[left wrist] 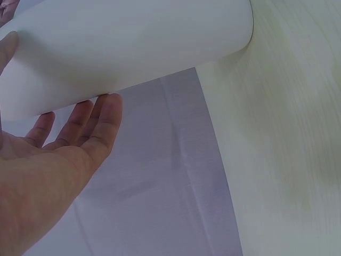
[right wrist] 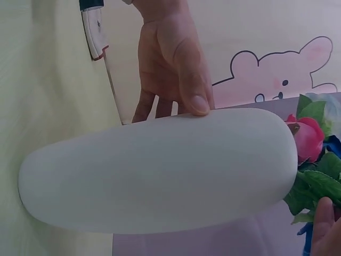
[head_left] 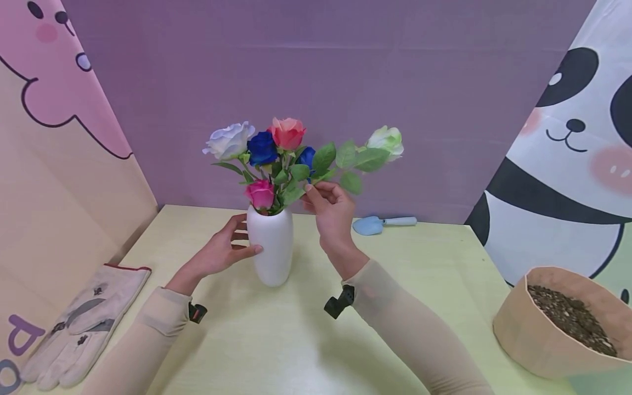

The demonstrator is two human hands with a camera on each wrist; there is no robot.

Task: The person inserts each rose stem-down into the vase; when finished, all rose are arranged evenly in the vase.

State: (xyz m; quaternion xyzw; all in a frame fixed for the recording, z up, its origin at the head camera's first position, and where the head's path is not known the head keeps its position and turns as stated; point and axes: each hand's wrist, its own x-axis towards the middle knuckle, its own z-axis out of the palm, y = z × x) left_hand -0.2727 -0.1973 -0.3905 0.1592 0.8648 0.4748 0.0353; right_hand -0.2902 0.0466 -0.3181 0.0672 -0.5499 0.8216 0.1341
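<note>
A white vase (head_left: 270,247) stands upright on the table, holding several artificial roses: a pale lilac one (head_left: 229,141), blue ones (head_left: 262,148), a coral one (head_left: 287,133) and a pink one (head_left: 260,193). My left hand (head_left: 228,247) steadies the vase from its left side, thumb on the near face and fingertips (left wrist: 111,104) against the far side. To the right of the bouquet, my right hand (head_left: 332,211) pinches the leafy stem of a white-green rose (head_left: 387,142), whose head leans out to the right. Leaves and fingers hide the stem's lower end.
A small blue trowel (head_left: 368,225) lies at the table's back edge. Work gloves (head_left: 89,323) rest at the left edge. At the right stands a tan fabric pot (head_left: 518,323) with dark soil (head_left: 570,318). A purple backdrop (head_left: 336,82) rises behind the table.
</note>
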